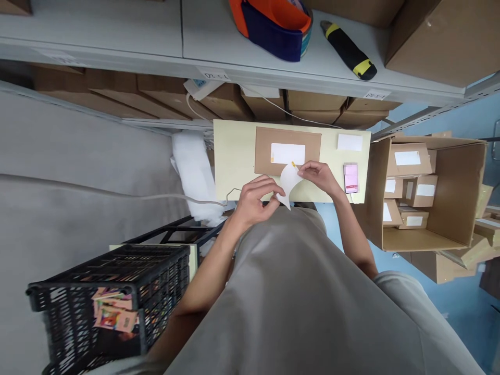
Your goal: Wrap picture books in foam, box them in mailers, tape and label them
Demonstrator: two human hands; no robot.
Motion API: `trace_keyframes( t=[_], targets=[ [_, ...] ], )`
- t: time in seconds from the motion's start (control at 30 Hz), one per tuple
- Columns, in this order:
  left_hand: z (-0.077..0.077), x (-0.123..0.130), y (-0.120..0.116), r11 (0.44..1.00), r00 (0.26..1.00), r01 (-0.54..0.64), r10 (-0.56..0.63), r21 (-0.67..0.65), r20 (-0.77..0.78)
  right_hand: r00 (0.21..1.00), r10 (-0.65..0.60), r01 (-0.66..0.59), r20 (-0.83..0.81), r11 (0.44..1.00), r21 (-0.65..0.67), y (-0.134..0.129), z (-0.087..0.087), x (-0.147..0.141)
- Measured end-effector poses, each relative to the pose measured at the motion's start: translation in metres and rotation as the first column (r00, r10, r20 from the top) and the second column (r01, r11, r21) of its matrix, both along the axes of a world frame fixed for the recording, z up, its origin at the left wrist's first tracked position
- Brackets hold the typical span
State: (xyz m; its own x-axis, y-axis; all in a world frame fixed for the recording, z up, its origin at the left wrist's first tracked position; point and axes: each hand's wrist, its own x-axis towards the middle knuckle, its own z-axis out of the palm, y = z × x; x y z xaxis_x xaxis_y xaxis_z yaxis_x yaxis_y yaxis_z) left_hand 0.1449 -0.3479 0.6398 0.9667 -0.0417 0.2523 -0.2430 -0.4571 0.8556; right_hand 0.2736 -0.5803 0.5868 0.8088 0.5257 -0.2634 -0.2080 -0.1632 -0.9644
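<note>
On my head feed, the gray shelf (105, 28) runs along the far side, so I judge forward reach limited there. The open carton (455, 192), with labelled boxes inside, stands close by the desk's right end; a wide swing that way could knock its wall. The desk (234, 151) is shallow, its near edge close to the wearer's body; I read the best open room as the bare strip left of the box. The cardboard box (262, 151) lies flat mid-desk; a dropped wrist could skew it, since the hands work just off its near edge. Left hand (258, 198): half curled, fingertips closed on the slip's lower part. Right hand (317, 174): thumb and forefinger pinched on its upper right corner. The white slip (289, 179) bows between them, its lower tip reaching past the desk's near edge in view; uneven pull could crease or tear it. If it is adhesive, which I cannot tell, the curl could make it stick to itself. The phone (350, 178) lies near the near right corner, where the right forearm could nudge it off.
</note>
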Motion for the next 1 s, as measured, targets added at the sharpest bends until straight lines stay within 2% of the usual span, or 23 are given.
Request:
trace_keyframes(
  t=[0.13,0.27,0.33,0.43,0.53,0.63,0.7,0.8,0.9,1.0],
  targets=[
    [-0.022,0.0,0.016,0.979,0.975,-0.159,0.176,0.126,-0.134,0.984,-0.097,0.105,0.149,0.993,-0.05,-0.004,0.011,-0.01],
    [-0.055,0.005,0.035,0.964,0.903,-0.21,0.255,0.164,-0.344,0.934,-0.11,0.148,0.341,0.985,-0.087,-0.002,0.032,-0.029],
    [-0.071,0.008,0.041,0.967,0.879,-0.234,0.253,0.097,-0.405,0.902,-0.06,0.126,0.427,0.984,-0.129,0.004,0.042,-0.042],
    [-0.09,0.009,0.042,0.956,0.852,-0.278,0.203,-0.088,-0.483,0.871,0.019,0.076,0.491,0.982,-0.172,0.014,0.052,-0.059],
    [-0.104,0.009,0.038,0.898,0.833,-0.341,0.152,-0.276,-0.532,0.874,0.039,0.04,0.484,0.987,-0.153,0.021,0.055,-0.069],
    [-0.112,0.009,0.036,0.823,0.818,-0.415,0.149,-0.389,-0.556,0.885,0.031,0.03,0.464,0.992,-0.124,0.022,0.057,-0.071],
    [-0.115,0.01,0.036,0.797,0.812,-0.442,0.162,-0.411,-0.56,0.891,0.017,0.049,0.454,0.99,-0.133,0.021,0.056,-0.069],
    [-0.117,0.013,0.041,0.795,0.817,-0.447,0.178,-0.409,-0.548,0.896,-0.036,0.122,0.443,0.978,-0.169,0.019,0.049,-0.064],
    [-0.118,0.022,0.047,0.811,0.831,-0.421,0.165,-0.407,-0.532,0.896,-0.136,0.238,0.423,0.951,-0.198,0.017,0.03,-0.053],
    [-0.12,0.042,0.052,0.844,0.843,-0.392,0.171,-0.365,-0.51,0.898,-0.234,0.332,0.372,0.916,-0.224,0.017,0.004,-0.036]
  ],
)
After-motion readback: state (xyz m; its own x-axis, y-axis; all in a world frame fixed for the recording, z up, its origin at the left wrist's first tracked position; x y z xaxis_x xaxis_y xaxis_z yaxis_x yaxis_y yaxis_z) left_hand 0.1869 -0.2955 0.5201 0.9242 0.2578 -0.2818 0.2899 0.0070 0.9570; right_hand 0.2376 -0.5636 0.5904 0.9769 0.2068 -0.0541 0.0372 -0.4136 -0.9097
